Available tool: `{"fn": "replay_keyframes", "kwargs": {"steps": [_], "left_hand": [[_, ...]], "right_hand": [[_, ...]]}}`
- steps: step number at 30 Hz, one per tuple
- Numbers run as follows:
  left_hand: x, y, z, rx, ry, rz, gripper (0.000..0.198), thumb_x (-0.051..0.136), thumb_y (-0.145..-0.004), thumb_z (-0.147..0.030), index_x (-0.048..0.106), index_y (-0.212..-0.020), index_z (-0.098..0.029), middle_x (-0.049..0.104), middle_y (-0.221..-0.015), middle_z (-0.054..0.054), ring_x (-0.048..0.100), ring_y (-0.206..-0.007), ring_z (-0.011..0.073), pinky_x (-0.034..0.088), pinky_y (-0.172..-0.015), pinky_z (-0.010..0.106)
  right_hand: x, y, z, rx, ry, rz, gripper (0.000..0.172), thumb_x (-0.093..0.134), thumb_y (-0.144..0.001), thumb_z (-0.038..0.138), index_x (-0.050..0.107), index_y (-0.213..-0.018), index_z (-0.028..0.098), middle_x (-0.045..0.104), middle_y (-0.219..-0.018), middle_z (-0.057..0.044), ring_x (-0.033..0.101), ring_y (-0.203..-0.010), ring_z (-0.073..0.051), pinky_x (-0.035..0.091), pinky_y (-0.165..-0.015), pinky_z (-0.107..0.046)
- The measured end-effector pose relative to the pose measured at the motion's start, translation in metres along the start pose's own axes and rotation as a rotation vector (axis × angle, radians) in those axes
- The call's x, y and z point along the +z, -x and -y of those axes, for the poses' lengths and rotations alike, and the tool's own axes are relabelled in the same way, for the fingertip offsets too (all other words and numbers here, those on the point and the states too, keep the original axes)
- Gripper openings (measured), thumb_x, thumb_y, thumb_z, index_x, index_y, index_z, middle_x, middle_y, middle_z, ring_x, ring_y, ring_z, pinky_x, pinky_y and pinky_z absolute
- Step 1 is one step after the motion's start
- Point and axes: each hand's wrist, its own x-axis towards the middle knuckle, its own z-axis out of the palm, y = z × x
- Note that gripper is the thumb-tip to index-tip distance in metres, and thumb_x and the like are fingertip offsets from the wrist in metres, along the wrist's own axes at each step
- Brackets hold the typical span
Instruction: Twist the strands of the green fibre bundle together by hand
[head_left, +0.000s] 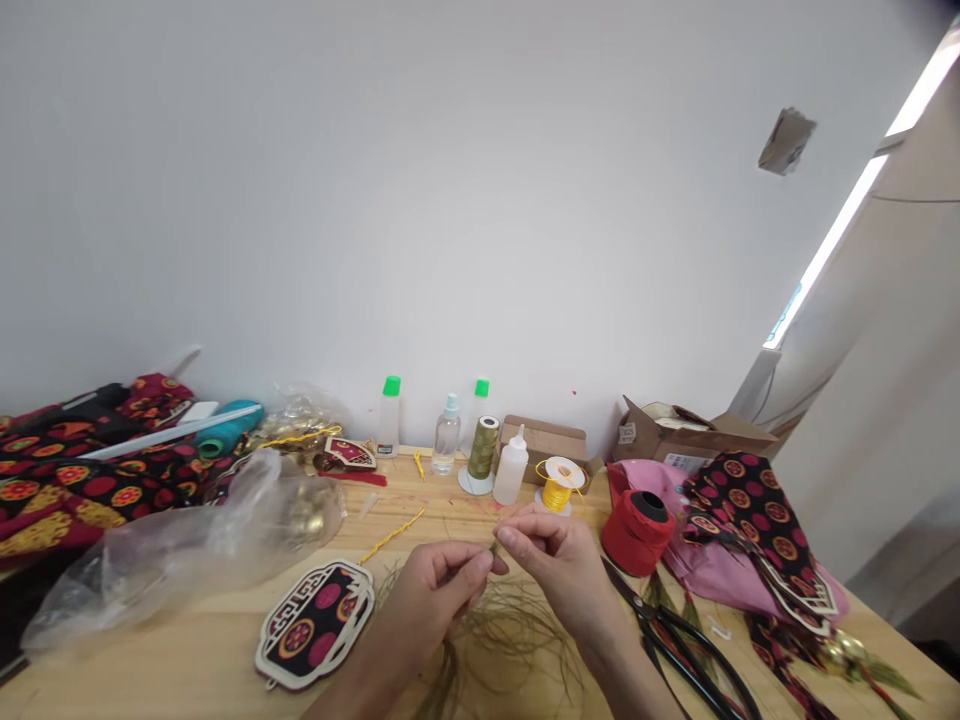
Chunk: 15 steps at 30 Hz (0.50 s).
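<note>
Thumb and fingers of my left hand [450, 585] are pinched on olive-green thread, near the middle of the table. My right hand [551, 560] meets it from the right, its thumb and forefinger pinching the same thread just above. Loose strands of olive-green thread [517, 635] spread over the wood below and between the hands, and a thicker bundle hangs under my left hand. Left of my left hand lies a framed ornament [319, 625] with dark patterned cloth and a yellow cord [394, 534]. The exact crossing of the thread at my fingertips is too small to tell.
Black scissors [686, 640] and a red thread cone [637, 533] stand close on the right. Behind are a white squeeze bottle [511, 470], a green thread spool [484, 448] and a yellow cord spool [556, 492]. Plastic bags [195, 540] and patterned cloth [90, 470] lie left.
</note>
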Motion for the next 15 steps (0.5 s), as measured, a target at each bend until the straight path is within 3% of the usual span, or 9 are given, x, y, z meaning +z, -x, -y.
{"fn": "replay_keyframes", "kwargs": {"steps": [5, 10, 15], "left_hand": [[0.0001, 0.0004, -0.0016, -0.007, -0.006, -0.006, 0.033, 0.053, -0.069, -0.042, 0.065, -0.075, -0.012, 0.032, -0.045, -0.008, 0.021, -0.039, 0.0055, 0.012, -0.038, 0.022], [-0.0002, 0.0007, -0.0014, -0.002, -0.006, -0.004, 0.033, 0.053, -0.069, -0.042, 0.065, -0.076, -0.012, 0.031, -0.045, -0.008, 0.021, -0.04, 0.0057, 0.012, -0.038, 0.021], [-0.0008, -0.0003, 0.001, -0.006, -0.001, 0.022, 0.035, 0.053, -0.068, -0.043, 0.065, -0.076, -0.011, 0.032, -0.044, -0.008, 0.02, -0.038, 0.0049, 0.011, -0.038, 0.021]], "right_hand": [[-0.0015, -0.0007, 0.0029, 0.024, -0.024, -0.012, 0.02, 0.056, -0.071, 0.029, 0.067, -0.064, 0.014, 0.056, -0.063, -0.002, 0.05, -0.063, -0.015, 0.039, -0.06, -0.026], [0.0003, 0.0013, 0.0029, 0.015, -0.013, 0.014, 0.021, 0.057, -0.07, 0.027, 0.064, -0.055, 0.014, 0.052, -0.058, 0.0, 0.047, -0.06, -0.014, 0.037, -0.058, -0.025], [0.0018, 0.0004, 0.002, 0.002, -0.01, -0.069, 0.019, 0.058, -0.068, 0.026, 0.06, -0.053, 0.014, 0.048, -0.056, 0.001, 0.043, -0.056, -0.012, 0.035, -0.054, -0.024]]}}
